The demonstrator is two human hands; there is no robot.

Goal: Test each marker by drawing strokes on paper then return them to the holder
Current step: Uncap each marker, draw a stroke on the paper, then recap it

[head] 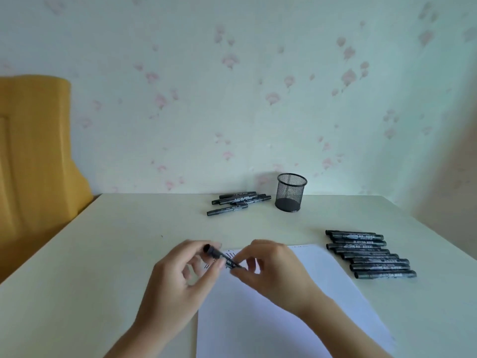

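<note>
A: What are the fingers doing?

B: Both hands pinch one slim black plastic marker [223, 258], held slantwise above the top edge of the white sheet of paper [271, 306]. The left hand [178, 282] has thumb and fingers curled round the upper, capped end; the right hand [268, 270] nips the lower end between thumb and forefinger. Whether the cap is coming off or going on, I cannot tell.

A: And under them?

B: A few short black strokes [230, 254] on the paper, just behind the marker, partly hidden by the hands.

A: Further out?

B: To the right of the sheet, a neat row of black markers [371, 254] lying side by side on the pale cream table [103, 254]. At the far edge by the wall stands the black wire-mesh cup holder [290, 192], upright, with no markers showing in it. Just left of it lies a loose cluster of black markers [237, 201].

A: Beyond the table?

B: Floral wallpaper [232, 86], and a mustard-yellow chair back [33, 151] at the left.
</note>
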